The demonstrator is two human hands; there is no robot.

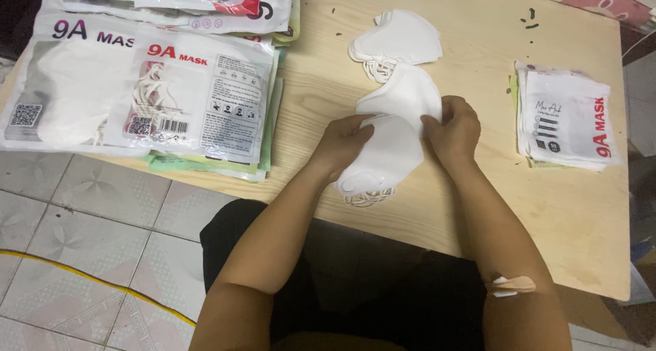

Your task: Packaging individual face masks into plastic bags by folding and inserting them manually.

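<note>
We see both hands at work on a small stack of white folded fabric face masks point(383, 161) that lies near the front edge of the pale wooden desk point(471, 207). The left hand point(345, 142) is closed on the stack's left side, fingers curled over its upper edge, and the right hand point(453, 129) pinches the stack's upper right corner, thumb and fingers pressed on the cloth. The white elastic ear loops point(369, 198) of these masks bunch out below the stack, toward the person.

Just behind the held stack, and partly overlapped by it, sits a second white folded mask point(403, 91), and behind that a third pile of white folded masks point(400, 36) with its loops showing at the lower left. We count these three groups in a rough line running away from the person, down the middle of the desk.

On the left end of the desk lies a big heap of filled clear and white plastic mask packets point(137, 98), overlapping one another and reaching past the desk's edge. On the right side, well apart from the hands, rests a neat small stack of flat white printed packets point(567, 122).

A tan adhesive plaster point(509, 285) is stuck on the right forearm. Below the desk we see a grey patterned tile floor point(82, 221) with a yellow cable point(96, 280) running across it.
</note>
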